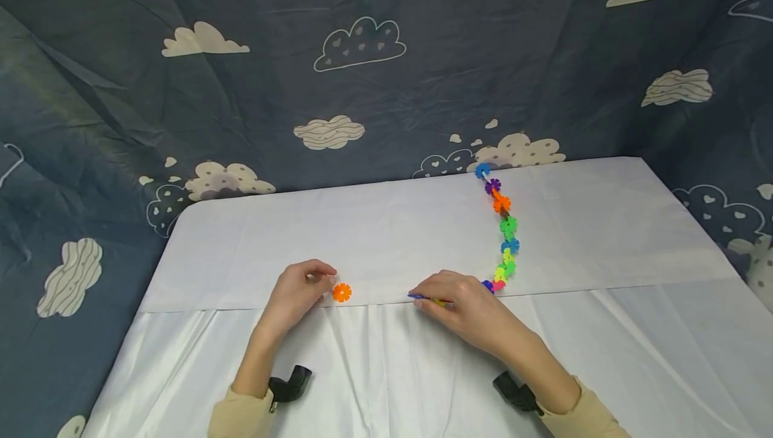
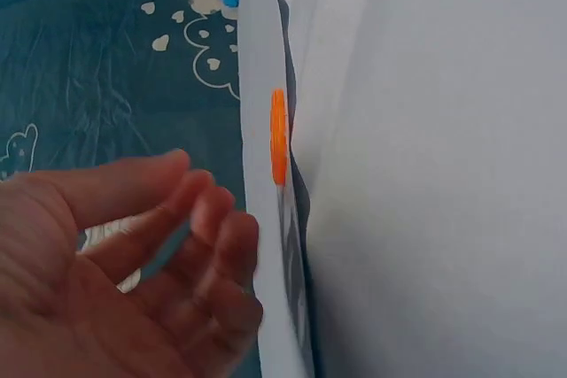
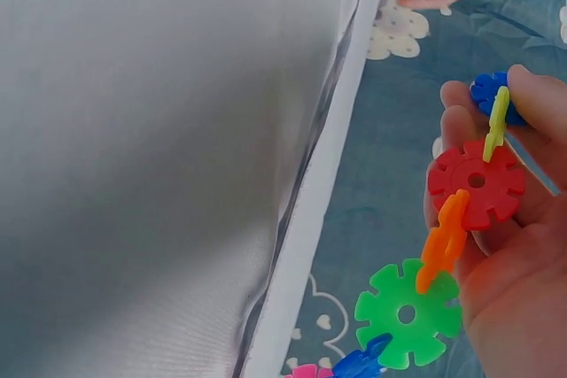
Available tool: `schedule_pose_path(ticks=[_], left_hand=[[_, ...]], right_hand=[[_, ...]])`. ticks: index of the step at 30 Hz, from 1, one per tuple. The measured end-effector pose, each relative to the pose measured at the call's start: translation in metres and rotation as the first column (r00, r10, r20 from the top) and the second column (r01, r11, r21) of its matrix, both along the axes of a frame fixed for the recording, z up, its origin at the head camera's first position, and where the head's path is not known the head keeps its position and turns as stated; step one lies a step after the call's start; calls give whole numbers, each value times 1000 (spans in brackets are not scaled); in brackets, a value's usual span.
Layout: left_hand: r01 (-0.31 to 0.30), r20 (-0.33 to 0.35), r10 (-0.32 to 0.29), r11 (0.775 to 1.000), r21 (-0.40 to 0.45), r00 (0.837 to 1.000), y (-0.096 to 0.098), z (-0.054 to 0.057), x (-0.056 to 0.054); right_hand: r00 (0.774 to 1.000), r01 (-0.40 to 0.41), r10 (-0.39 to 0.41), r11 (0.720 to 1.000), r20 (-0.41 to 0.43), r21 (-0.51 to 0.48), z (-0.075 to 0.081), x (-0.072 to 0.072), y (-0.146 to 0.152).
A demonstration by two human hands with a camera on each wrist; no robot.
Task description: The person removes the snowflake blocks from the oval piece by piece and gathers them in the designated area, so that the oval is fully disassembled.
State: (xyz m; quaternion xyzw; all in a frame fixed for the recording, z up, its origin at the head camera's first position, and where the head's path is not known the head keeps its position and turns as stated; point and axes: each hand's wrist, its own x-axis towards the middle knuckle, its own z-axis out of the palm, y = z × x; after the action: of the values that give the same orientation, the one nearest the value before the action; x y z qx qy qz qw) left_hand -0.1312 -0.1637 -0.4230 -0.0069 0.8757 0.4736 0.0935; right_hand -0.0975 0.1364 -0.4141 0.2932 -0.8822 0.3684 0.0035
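Observation:
An orange notched plastic disc [image 1: 341,292] lies on the white table beside my left hand [image 1: 298,294]. The left wrist view shows that hand [image 2: 168,263] loosely bent, holding nothing, a small gap from the disc [image 2: 278,137]. Between thumb and fingers, my right hand [image 1: 465,307] pinches a blue notched disc [image 3: 492,95], the end of a linked chain of such discs. Following it in the right wrist view are a yellow disc [image 3: 498,126], a red disc [image 3: 477,181], an orange disc [image 3: 443,241] and a green disc [image 3: 406,314]. The right hand hides part of the chain in the head view.
The rest of the colourful chain [image 1: 508,227] curves away over the table to a blue disc [image 1: 482,170] at its back edge. White cloth [image 1: 386,237] covers the table. A dark cloud-patterned curtain [image 1: 374,96] hangs behind it.

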Motion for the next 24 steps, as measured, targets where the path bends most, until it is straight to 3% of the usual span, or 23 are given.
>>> schedule_pose_path(ticks=[5,10,13,17,20,22,24], left_hand=[[100,-104,-108,991,-85,989,11,8,7],[175,-204,-195,978,-113,959,26,18,17],[250,-281,-272,962,-111,920,38,23,24],[361,-387,-375,926,-113,842,54,25,31],[403,-452,-405,909,-108,795,63,25,35],[410,-471,-412,905,-112,780,68,24,37],[402,-473,-412,907,-129,779,71,23,40]], right_hand=[[1000,-18,18,1000,25,-20,0,0,0],[998,-21,21,1000,66,-1,1,0,0],[996,-23,23,1000,86,1,1,0,-1],[995,-32,34,999,96,-24,3,1,-1],[994,-39,44,998,101,-46,3,1,-1],[993,-36,42,998,112,-58,3,2,-2],[992,-31,40,997,122,-70,3,3,-2]])
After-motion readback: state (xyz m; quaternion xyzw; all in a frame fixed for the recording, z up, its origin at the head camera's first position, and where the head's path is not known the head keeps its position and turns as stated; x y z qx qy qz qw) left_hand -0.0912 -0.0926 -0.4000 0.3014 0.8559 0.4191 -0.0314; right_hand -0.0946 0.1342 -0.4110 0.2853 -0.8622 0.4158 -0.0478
